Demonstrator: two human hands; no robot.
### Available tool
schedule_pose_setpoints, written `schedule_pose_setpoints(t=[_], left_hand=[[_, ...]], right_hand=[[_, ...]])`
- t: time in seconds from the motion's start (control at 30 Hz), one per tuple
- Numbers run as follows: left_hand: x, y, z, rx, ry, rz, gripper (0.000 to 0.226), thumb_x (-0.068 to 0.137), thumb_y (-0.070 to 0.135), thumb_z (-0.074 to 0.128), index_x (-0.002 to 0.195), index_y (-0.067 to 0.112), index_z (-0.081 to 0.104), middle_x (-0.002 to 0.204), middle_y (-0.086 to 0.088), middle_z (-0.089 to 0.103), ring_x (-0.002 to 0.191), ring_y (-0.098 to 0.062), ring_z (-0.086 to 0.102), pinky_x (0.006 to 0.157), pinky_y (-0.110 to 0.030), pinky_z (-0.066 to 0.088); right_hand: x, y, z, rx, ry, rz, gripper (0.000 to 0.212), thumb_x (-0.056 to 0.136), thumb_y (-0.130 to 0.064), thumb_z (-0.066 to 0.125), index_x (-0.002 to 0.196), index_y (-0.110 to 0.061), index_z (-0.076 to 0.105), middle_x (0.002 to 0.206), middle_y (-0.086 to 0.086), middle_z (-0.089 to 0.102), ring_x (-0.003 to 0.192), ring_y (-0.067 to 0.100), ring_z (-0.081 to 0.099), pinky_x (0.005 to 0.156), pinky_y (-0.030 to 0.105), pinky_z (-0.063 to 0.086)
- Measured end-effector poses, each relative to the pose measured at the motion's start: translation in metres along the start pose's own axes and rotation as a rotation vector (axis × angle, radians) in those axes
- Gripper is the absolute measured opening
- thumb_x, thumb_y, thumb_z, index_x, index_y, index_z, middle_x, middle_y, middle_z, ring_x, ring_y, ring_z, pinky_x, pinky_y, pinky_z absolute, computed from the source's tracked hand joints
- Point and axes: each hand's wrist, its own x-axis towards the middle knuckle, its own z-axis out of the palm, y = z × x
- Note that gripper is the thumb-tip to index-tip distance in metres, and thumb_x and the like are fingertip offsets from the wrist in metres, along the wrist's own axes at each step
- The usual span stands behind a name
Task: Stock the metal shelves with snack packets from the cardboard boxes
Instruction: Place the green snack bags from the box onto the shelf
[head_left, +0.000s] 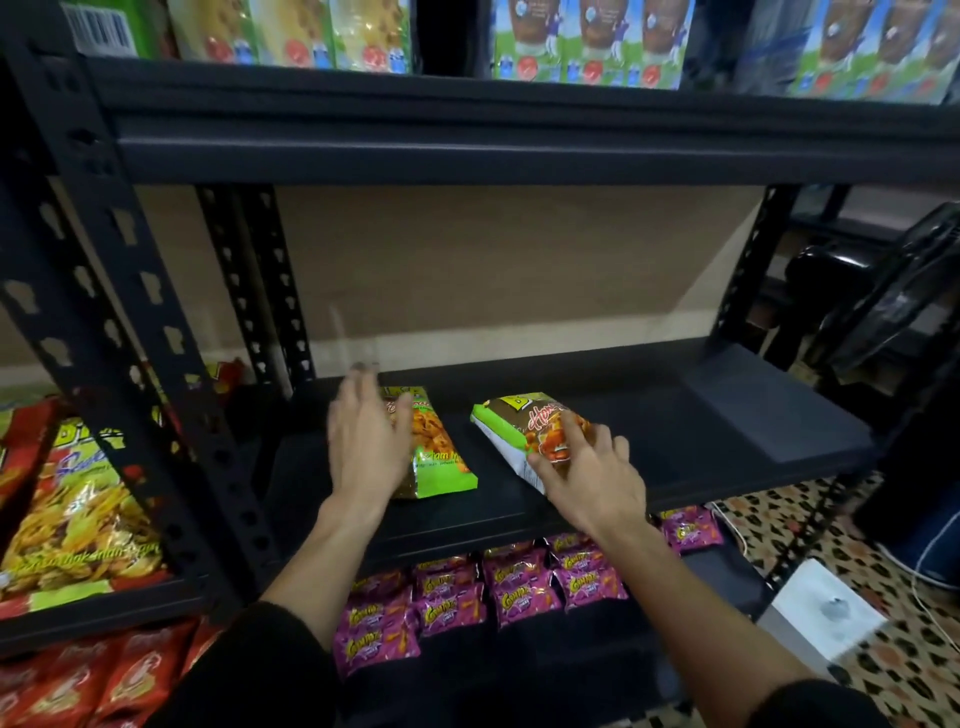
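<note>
A black metal rack (130, 291) of punched uprights fills the view. Its middle shelf (701, 415) is a flat matt black board, bare on the right half. On the top level stand glossy printed cartons (597, 41) in a row. On the neighbouring rack to the left lie large shiny yellow-and-red bags (78, 519). On the level below the middle shelf, small purple foil packets (519, 582) lie in overlapping rows.

The left hand (363, 441) is released, with straight fingers close together, laid over the left side of the left packet (441, 457). Blur hides whether it presses on it. The right hand (592, 467) grasps the right packet (511, 431), fingers curled over its near end and face.

Both packets are on the middle shelf, left of its centre and a little apart. Each is a puffy, crinkled pillow bag with a green edge and orange snacks printed on the front. The left one lies flat, its length running near to far. The right one sits askew, its far end turned to the left.
</note>
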Motion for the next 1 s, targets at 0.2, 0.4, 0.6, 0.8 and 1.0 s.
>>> schedule_pose_setpoints(t=[0.2, 0.4, 0.6, 0.8, 1.0], left_hand=[[0.0, 0.007, 0.035, 0.3, -0.434, 0.064, 0.07, 0.102, 0.054, 0.025, 0.156, 0.01, 0.016, 0.165, -0.008, 0.01, 0.152, -0.027, 0.003, 0.123, -0.043, 0.001], [-0.006, -0.015, 0.046, 0.397, -0.387, 0.102, 0.072, 0.1, 0.059, 0.015, 0.158, 0.017, 0.006, 0.165, 0.0, 0.002, 0.152, -0.022, -0.005, 0.123, -0.041, -0.002], [0.029, -0.035, 0.042, 0.428, -0.5, 0.0, 0.078, 0.097, 0.058, 0.023, 0.158, 0.017, -0.003, 0.165, -0.002, -0.007, 0.152, -0.021, -0.003, 0.123, -0.039, 0.0], [0.069, -0.051, 0.042, 0.493, -0.569, -0.097, 0.083, 0.092, 0.063, 0.03, 0.158, 0.022, -0.001, 0.165, 0.005, -0.009, 0.152, -0.016, -0.005, 0.122, -0.038, -0.004], [0.09, -0.061, 0.045, 0.504, -0.577, -0.142, 0.087, 0.091, 0.067, 0.034, 0.158, 0.024, -0.002, 0.165, 0.008, -0.009, 0.151, -0.013, -0.009, 0.122, -0.036, -0.007]], right_hand=[[0.007, -0.002, -0.01, 0.068, -0.111, -0.053, 0.066, 0.097, -0.068, 0.03, 0.154, -0.034, 0.028, 0.15, 0.01, 0.034, 0.137, 0.03, 0.035, 0.101, 0.049, 0.044], [0.027, 0.008, -0.011, 0.125, 0.04, -0.024, 0.044, 0.105, -0.049, 0.031, 0.137, -0.027, 0.051, 0.134, 0.012, 0.049, 0.124, 0.028, 0.044, 0.097, 0.045, 0.044], [0.05, 0.007, 0.006, 0.154, -0.163, 0.028, 0.055, 0.103, -0.056, 0.027, 0.152, -0.03, 0.029, 0.149, 0.012, 0.041, 0.138, 0.033, 0.037, 0.115, 0.052, 0.021], [0.06, -0.002, 0.01, 0.225, -0.237, 0.059, 0.063, 0.101, -0.061, 0.028, 0.156, -0.032, 0.018, 0.153, 0.013, 0.036, 0.138, 0.035, 0.038, 0.112, 0.052, 0.03], [0.076, -0.004, 0.002, 0.311, -0.35, 0.14, 0.074, 0.094, -0.066, 0.045, 0.153, -0.027, 0.025, 0.135, 0.01, 0.055, 0.123, 0.031, 0.054, 0.1, 0.045, 0.046]])
